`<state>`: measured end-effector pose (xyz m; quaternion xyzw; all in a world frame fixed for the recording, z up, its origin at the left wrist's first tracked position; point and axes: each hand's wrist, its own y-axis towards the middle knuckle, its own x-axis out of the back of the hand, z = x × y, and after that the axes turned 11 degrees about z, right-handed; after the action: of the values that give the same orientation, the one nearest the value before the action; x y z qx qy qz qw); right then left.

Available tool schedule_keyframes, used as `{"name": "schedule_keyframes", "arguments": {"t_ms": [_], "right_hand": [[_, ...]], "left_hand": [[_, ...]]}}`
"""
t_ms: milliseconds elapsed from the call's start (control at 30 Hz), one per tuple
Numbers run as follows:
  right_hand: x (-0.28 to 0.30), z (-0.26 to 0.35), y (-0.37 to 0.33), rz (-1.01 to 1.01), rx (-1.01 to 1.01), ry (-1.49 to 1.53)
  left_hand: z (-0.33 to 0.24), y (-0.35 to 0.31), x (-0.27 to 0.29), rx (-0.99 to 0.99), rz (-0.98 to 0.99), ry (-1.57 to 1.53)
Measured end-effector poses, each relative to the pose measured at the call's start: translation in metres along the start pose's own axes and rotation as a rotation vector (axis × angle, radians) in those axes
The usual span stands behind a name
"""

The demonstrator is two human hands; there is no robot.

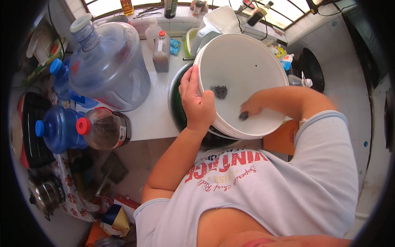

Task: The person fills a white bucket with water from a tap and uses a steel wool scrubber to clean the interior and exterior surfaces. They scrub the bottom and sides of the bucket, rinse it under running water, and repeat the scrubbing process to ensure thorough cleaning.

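Note:
A large white bucket (pixel 242 57) is tilted so that its mouth faces me. My left hand (pixel 196 96) is closed on its left rim, thumb toward the opening and fingers along the outer wall. My right hand (pixel 251 107) reaches inside, somewhat blurred, with its fingers closed on a small dark grey wad (pixel 244 115) against the inner wall. Further in, a dark grey clump (pixel 219 92) that looks like a wiry scouring ball lies in the bucket. Beneath the bucket, partly hidden, shows a round dark green basin-like thing (pixel 177 101).
Left on the white counter (pixel 154 119) stand a big clear water jug (pixel 111 66), blue-capped jugs (pixel 61 127) and a red-capped bottle (pixel 105 128). A small red-capped jug (pixel 161 51) stands behind. A black wok (pixel 311 70) leans at the right. Bottles line the windowsill.

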<state>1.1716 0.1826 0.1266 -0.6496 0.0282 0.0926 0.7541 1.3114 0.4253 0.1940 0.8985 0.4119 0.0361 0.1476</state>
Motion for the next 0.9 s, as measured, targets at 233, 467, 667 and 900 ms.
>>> {"name": "schedule_keyframes", "arguments": {"t_ms": [233, 467, 667, 900], "right_hand": [[0.032, 0.006, 0.082, -1.25, -0.464, 0.125], [0.077, 0.111, 0.168, -1.152, -0.043, 1.498], [0.141, 0.021, 0.109, -1.31, 0.025, 1.749], [0.162, 0.015, -0.05, -1.538, 0.631, 2.609]], "left_hand": [[-0.001, -0.002, 0.002, 0.0, 0.001, 0.015], [0.004, -0.008, -0.001, -0.02, 0.012, 0.023], [0.0, -0.001, 0.0, -0.001, 0.025, -0.069], [0.0, -0.001, 0.004, -0.007, 0.021, -0.006]]}}
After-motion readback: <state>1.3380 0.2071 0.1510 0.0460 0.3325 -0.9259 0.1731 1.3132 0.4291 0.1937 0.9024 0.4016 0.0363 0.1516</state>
